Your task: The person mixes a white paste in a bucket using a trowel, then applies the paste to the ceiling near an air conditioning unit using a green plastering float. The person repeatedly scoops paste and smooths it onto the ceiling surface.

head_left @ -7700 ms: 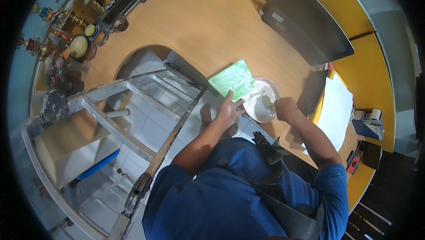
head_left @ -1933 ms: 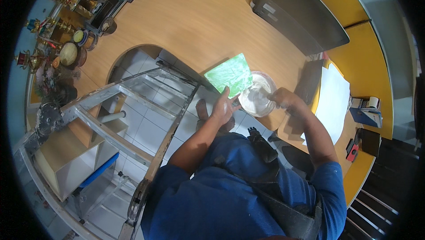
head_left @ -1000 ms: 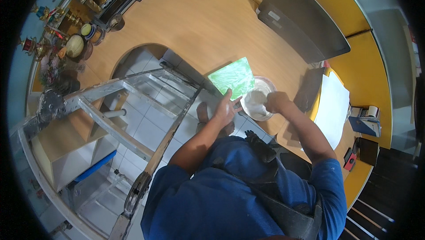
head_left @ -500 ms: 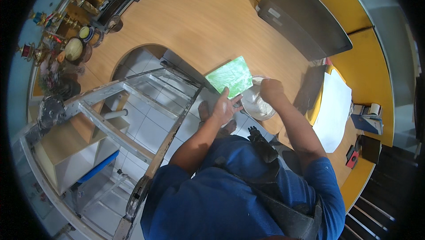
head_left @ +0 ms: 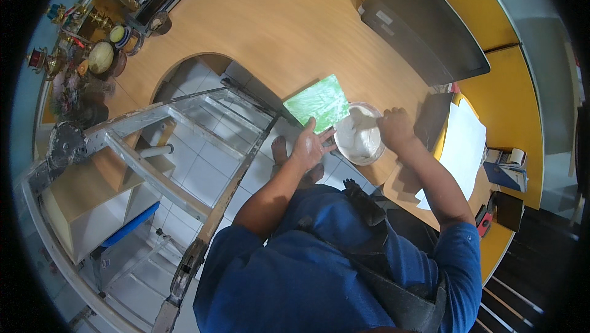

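Observation:
My left hand (head_left: 308, 147) grips a flat green board (head_left: 319, 104) by its near edge, thumb on top. White paste is smeared across the board. Some of this hand's fingers spread toward a round tub (head_left: 367, 162) and reach its left rim. Inside the tub lies thick white paste (head_left: 357, 136). At the tub's right rim my right hand (head_left: 396, 128) is closed, seen from the back. Whatever its fingers hold is hidden. White smears show on my left hand.
A metal ladder (head_left: 163, 176) stands close on my left. The wooden desk (head_left: 264, 32) carries a dark monitor (head_left: 424, 26), white papers (head_left: 458, 148) and, far left, several trophies (head_left: 101, 56). A wooden cabinet (head_left: 86, 210) is beyond the ladder. Tiled floor (head_left: 209, 176) shows below.
My right hand has moved right, from over the tub to its right rim, and more of the paste shows. My left hand keeps hold of the green board.

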A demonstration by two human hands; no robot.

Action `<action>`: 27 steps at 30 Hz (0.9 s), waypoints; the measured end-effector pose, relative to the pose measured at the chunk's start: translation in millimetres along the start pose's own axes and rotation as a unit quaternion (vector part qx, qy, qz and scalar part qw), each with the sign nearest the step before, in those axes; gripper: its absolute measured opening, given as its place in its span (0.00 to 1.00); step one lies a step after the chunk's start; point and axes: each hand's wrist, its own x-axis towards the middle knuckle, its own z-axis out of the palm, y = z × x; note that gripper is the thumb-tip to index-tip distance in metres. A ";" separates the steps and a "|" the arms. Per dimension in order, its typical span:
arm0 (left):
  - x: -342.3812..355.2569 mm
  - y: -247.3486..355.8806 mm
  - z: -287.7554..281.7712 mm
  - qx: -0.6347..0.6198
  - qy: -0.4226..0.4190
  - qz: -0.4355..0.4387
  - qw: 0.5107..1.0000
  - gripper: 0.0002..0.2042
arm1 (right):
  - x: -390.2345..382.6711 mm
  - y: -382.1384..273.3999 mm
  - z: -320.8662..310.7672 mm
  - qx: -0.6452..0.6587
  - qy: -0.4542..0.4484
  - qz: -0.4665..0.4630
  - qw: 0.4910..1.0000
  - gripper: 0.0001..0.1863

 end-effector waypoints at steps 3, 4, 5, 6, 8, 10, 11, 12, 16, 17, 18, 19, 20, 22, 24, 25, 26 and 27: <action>-0.3 0.0 1.2 0.011 0.000 0.002 1.000 0.31 | 8.0 -9.4 0.8 0.036 0.000 0.047 0.998 0.10; 0.0 0.5 1.5 0.006 0.011 0.001 1.000 0.31 | 7.5 -18.0 2.2 0.043 0.017 0.059 0.997 0.10; 0.0 0.5 1.6 0.018 0.002 0.003 1.000 0.30 | 4.8 -24.9 3.6 0.053 -0.010 0.030 0.998 0.10; 0.2 0.2 1.8 0.020 0.004 0.004 1.000 0.30 | 0.7 -30.1 4.6 0.060 -0.049 0.006 0.997 0.11; -0.5 -1.1 1.8 0.022 0.011 0.014 1.000 0.30 | -4.3 -32.5 4.3 0.034 -0.120 -0.035 0.992 0.10; -0.9 -2.8 2.0 0.025 0.014 0.019 0.999 0.30 | -5.7 -26.4 2.0 0.010 -0.063 -0.003 0.998 0.10; -0.9 -3.6 2.1 0.024 0.013 0.021 0.999 0.31 | -3.7 -21.5 0.5 -0.009 -0.054 0.015 0.998 0.10; -0.9 -3.9 2.3 0.025 0.011 0.022 0.999 0.31 | -0.3 -17.3 -0.8 -0.008 -0.032 0.017 0.999 0.10; -0.9 -3.6 4.3 0.035 0.012 0.020 0.999 0.32 | 7.6 -10.3 -0.7 0.004 -0.050 0.010 0.999 0.10; -1.1 -3.1 4.9 0.042 0.006 0.021 0.999 0.32 | 7.6 -9.7 0.7 0.009 -0.066 -0.010 0.998 0.10; -1.5 -3.3 5.5 0.044 0.010 0.022 0.999 0.32 | 7.3 -7.6 2.4 0.024 -0.118 -0.050 0.992 0.09; -2.0 -3.6 5.8 0.045 0.007 0.027 0.999 0.32 | 6.8 -5.2 4.7 0.013 -0.091 -0.002 0.996 0.09; -2.7 -3.8 6.1 0.037 0.013 0.023 0.999 0.32 | 7.2 -1.0 6.9 0.011 -0.041 0.005 0.999 0.09; -3.6 -3.0 6.7 0.027 0.013 0.022 0.999 0.32 | 10.4 11.5 10.6 -0.011 0.008 0.038 0.999 0.10; -4.2 -1.6 6.9 0.047 0.002 0.018 0.999 0.33 | 14.4 19.3 16.7 -0.001 -0.021 0.008 1.000 0.10; -4.4 -1.1 6.9 0.053 0.008 0.016 0.998 0.33 | 14.8 22.0 20.6 -0.002 -0.040 0.012 0.999 0.10; -4.4 -0.7 6.7 0.056 -0.002 0.014 0.998 0.33 | 12.4 22.4 25.6 0.001 -0.066 0.001 0.998 0.10; -4.2 -0.6 6.4 0.057 -0.003 0.012 0.998 0.33 | 7.9 22.4 30.8 0.017 -0.079 0.026 0.996 0.10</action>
